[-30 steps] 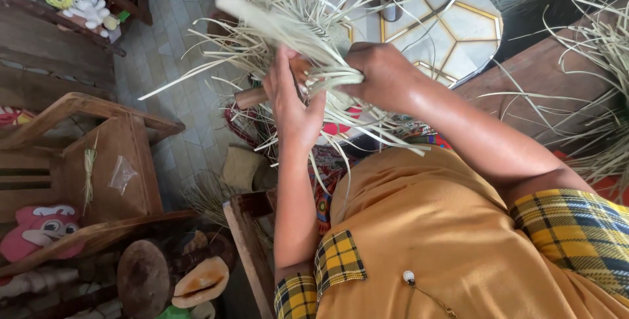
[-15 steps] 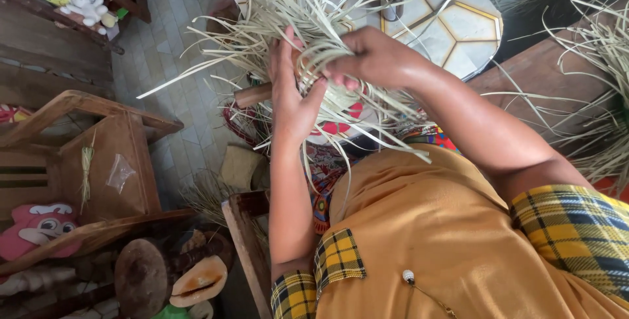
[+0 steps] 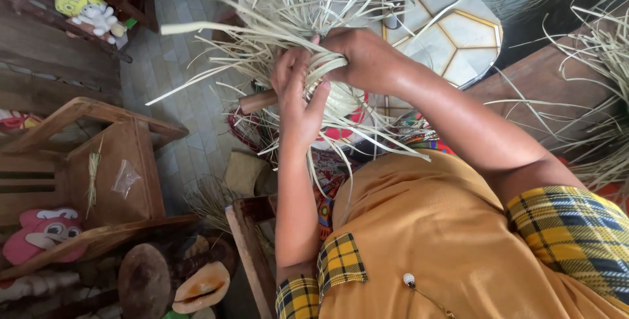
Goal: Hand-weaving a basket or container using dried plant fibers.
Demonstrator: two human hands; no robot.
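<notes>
Tiled floor [image 3: 167, 76], wooden chair [image 3: 98, 175] at its near edge. Bundle of dried palm-leaf strips [image 3: 288, 31] held above the floor, beyond the chair. Right hand [image 3: 363, 60] clenched over the gathered core; left hand [image 3: 298, 99] pressed against it, fingers half-curled. Strips likely light, springy, brittle; best gripped at the core.

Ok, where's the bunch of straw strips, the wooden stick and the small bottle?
bunch of straw strips [image 3: 275, 27], head view, on the pale fanned strips.
wooden stick [image 3: 259, 101], head view, on its round end.
small bottle [image 3: 393, 4], head view, on its body.
</notes>
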